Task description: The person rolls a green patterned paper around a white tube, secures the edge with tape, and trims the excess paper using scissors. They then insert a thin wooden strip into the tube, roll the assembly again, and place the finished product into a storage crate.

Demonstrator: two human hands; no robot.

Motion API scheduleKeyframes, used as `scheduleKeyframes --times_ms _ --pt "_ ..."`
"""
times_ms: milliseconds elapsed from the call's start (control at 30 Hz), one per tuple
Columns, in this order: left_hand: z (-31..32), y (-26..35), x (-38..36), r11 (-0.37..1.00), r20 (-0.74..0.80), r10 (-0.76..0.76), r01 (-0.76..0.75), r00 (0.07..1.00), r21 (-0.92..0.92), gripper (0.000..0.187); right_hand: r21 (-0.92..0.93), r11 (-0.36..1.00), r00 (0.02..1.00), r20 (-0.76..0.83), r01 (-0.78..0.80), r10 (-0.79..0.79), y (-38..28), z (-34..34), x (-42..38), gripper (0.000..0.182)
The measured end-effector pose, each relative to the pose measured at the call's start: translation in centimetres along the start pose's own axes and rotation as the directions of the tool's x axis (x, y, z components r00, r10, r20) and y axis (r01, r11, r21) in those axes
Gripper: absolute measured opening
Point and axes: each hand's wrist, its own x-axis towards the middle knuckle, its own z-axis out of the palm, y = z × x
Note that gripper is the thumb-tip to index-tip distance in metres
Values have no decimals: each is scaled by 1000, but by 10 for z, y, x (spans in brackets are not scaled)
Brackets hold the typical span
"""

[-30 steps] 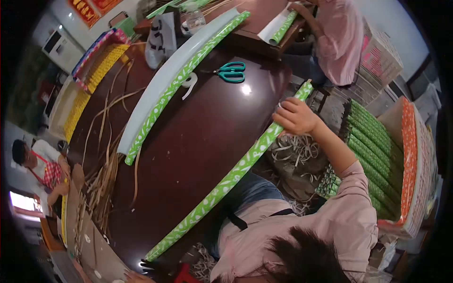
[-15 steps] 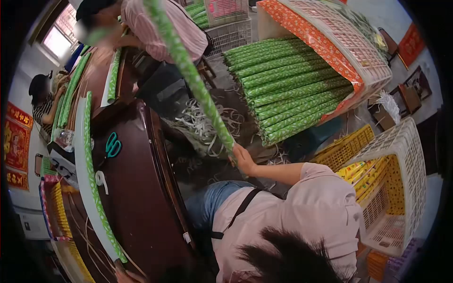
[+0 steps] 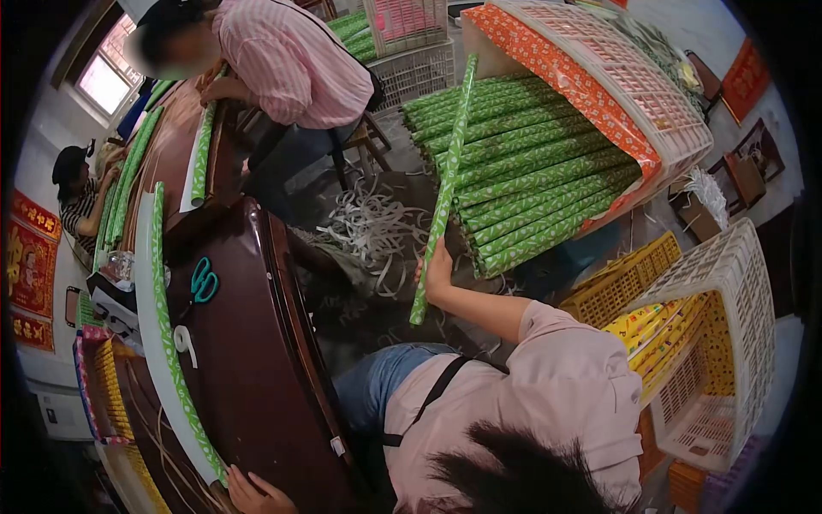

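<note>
My right hand (image 3: 436, 271) is wrapped round the lower part of a green patterned roll (image 3: 452, 171). This roll stands at a slant, its upper part in front of a stack of similar green rolls (image 3: 539, 163) lying in a crate with an orange patterned lining. At the bottom edge my left hand (image 3: 257, 494) lies on the dark table (image 3: 248, 343), fingers apart, beside the near end of a long white sheet (image 3: 163, 368) edged with a green patterned strip. Teal scissors (image 3: 204, 280) and a small white tape roll (image 3: 182, 338) lie right of the sheet.
A person in a striped pink shirt (image 3: 282, 60) works at the upper table, and another person (image 3: 77, 188) sits at the far left. White strips (image 3: 372, 223) litter the floor. On the right are a yellow basket (image 3: 625, 274) and a white crate (image 3: 745, 283) with yellow rolls.
The held roll has swung from a leftward lean to a slight rightward lean, its top now by the stacked rolls. My left hand has come further into view. The striped-shirt person has shifted slightly.
</note>
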Motion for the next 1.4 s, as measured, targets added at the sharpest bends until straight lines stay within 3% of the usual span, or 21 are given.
scheduleKeyframes --times_ms 300,467,533,600,667,700,800,833,867,933,967,1000,1033,1100,1133,1167,1200,1233,1300,1333,1400 --pt "-11 15 12 999 54 -8 5 998 54 34 22 1000 1000 -18 11 -10 1 4 19 53" --pt "-12 27 20 997 90 -9 3 996 72 34 277 954 985 -157 112 -71 -38 29 64 52" --pt "-10 32 25 997 101 -8 1 995 73 34 295 919 953 -233 260 -194 -64 40 84 37" --pt "-9 38 29 997 114 -6 -2 994 75 34 282 873 903 -287 398 -320 -81 43 114 32" --pt "-6 44 33 997 127 -3 -7 992 75 34 151 905 858 -410 398 -309 -102 48 123 42" --pt "-5 46 36 997 132 -2 -8 991 75 34 -95 918 797 -468 385 -382 -91 36 163 58" --pt "-5 55 41 996 147 -9 -3 989 84 33 -260 865 717 -485 429 -501 -93 26 207 70" --pt "-6 58 42 996 153 -13 0 988 90 33 -374 855 679 -523 359 -515 -106 34 188 77" --pt "-7 60 44 995 159 -18 3 987 96 33 -377 854 680 -521 359 -516 -116 40 179 77" --pt "-10 65 44 993 165 -40 21 985 115 33 -380 895 750 -516 232 -414 -133 52 174 82" --pt "-14 66 41 990 164 -70 48 984 135 33 -489 870 798 -501 58 -335 -142 51 183 79" --pt "-23 66 31 981 164 -123 95 979 169 33 -732 674 770 -486 -100 -414 -143 37 222 85" --pt "-40 70 14 962 164 -202 164 966 219 33 -741 664 708 -523 -103 -474 -149 45 201 88" --pt "-49 86 18 963 108 -237 218 966 160 32 -902 409 553 -274 136 -787 -135 46 197 87" --pt "-48 87 17 962 108 -244 227 964 150 32 -896 372 577 -174 244 -798 -131 57 179 82" --pt "-48 86 16 962 102 -252 237 962 139 31 -801 339 581 13 493 -814 -124 69 172 72" --pt "-51 87 17 962 102 -258 245 961 124 31 -455 454 595 233 766 -769 -111 83 174 62" --pt "-51 88 20 965 98 -255 246 962 94 31 -208 455 500 395 866 -771 -101 112 154 46" --pt "-47 84 27 973 74 -223 217 972 74 30 -81 338 301 678 938 -671 -90 177 92 32" --pt "-51 87 41 976 66 -204 199 977 84 31 -28 267 199 741 963 -641 -86 211 34 20" --pt "-43 86 67 979 46 -200 197 979 55 32 337 -33 -305 801 941 -515 -66 270 -18 23"
